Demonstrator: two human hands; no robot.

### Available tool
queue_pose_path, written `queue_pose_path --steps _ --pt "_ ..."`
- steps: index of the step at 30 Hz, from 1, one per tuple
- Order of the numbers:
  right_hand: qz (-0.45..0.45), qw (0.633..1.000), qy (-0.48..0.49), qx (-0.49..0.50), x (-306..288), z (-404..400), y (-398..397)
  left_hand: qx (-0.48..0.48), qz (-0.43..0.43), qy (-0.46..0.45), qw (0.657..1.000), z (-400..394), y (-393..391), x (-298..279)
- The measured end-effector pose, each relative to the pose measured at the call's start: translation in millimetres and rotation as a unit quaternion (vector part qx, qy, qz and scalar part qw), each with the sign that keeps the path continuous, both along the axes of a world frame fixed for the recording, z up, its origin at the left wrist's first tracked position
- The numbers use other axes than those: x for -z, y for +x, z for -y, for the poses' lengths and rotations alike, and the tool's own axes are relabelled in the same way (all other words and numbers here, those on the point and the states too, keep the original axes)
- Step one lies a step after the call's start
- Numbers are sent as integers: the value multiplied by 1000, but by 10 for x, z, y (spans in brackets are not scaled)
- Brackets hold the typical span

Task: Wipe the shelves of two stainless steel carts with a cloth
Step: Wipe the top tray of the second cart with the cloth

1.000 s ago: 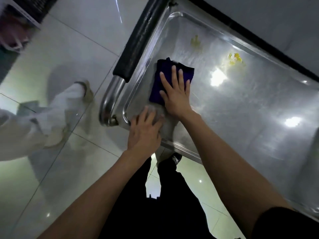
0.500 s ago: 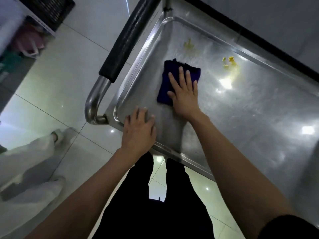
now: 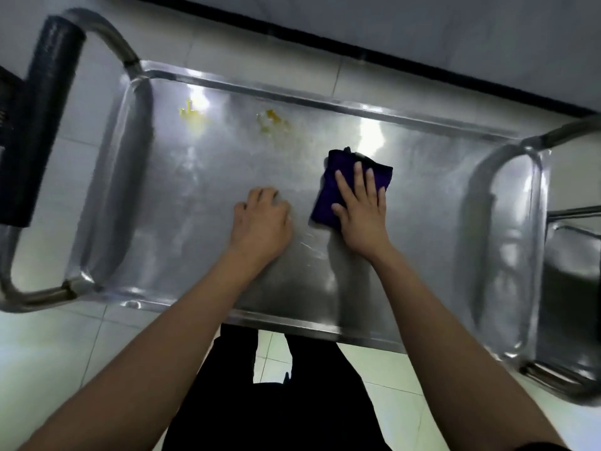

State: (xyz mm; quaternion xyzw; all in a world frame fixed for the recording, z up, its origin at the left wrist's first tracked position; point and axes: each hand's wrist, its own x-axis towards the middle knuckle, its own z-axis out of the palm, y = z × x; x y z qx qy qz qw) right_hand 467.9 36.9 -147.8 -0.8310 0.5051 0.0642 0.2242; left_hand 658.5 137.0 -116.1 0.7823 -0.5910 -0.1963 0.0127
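Steel shelf (image 3: 208, 203) mid-surface: your right hand (image 3: 359, 209) presses flat on the soft, limp cloth (image 3: 328, 196); left hand (image 3: 261, 219) rests, loosely curled, beside it

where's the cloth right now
In the head view the dark blue cloth lies flat on the cart's top shelf, right of centre, under the right hand.
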Motion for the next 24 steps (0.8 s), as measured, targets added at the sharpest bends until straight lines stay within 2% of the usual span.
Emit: queue_pose_path --steps 4,8,13,17,20,24 --pt "-2 1000 0 5 -11 75 -203 -29 -8 -6 1000 30 -78 51" --pt "-9 1000 -8 -1 -17 74 -156 -15 -18 -27 999 -61 -31 40" --pt "-38 998 -22 -34 -66 178 130 -17 -53 -61 997 -107 374 13" --pt "-37 998 -24 -49 -105 222 609 -95 38 -76 992 -275 988 24" --pt "-30 997 -24 -62 -80 205 1075 -137 64 -34 988 -470 1408 63" --pt "-18 995 -20 -92 -36 150 1755 -114 41 32 992 -686 1615 120"
